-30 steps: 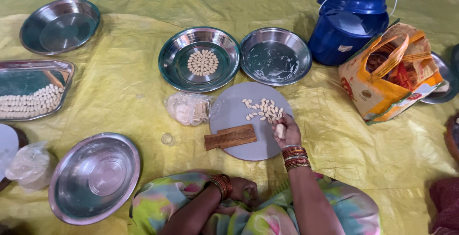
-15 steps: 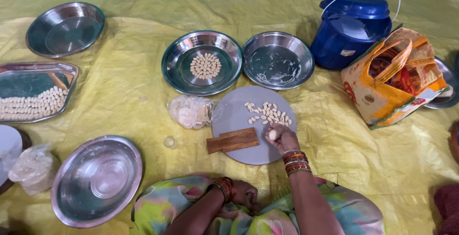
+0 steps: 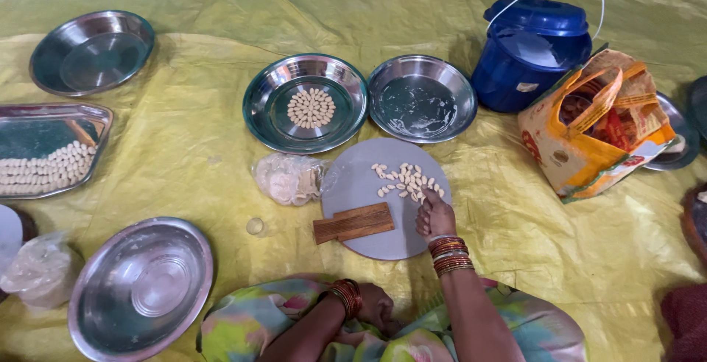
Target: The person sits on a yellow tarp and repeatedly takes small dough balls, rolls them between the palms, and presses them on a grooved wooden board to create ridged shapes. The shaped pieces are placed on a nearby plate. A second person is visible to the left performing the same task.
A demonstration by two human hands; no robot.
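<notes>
Right hand (image 3: 434,217) pinched small pale dough pieces (image 3: 407,180) on round grey board (image 3: 375,196) (one, flat) | left hand (image 3: 377,307) curled in lap, grip unclear | one ridged wooden block (image 3: 353,223) at board's near edge | four round steel plates (image 3: 305,103) on yellow sheet (image 3: 191,156)

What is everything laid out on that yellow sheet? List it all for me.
Sheet: one, yellow, under everything.
Round steel plates: four; far left, near left, two centre, one holding pale pieces, one bare.
Rectangular tray: one, steel, left edge, rows of pale pieces.
Round board: one, grey, centre, with loose pale pieces.
Wooden block: one, brown, on board.
Plastic bags: two, clear; beside board, left edge.
Bucket: one, blue, lidded.
Carry bag: one, orange.
Right hand: at the loose pieces.
Left hand: in lap.
</notes>
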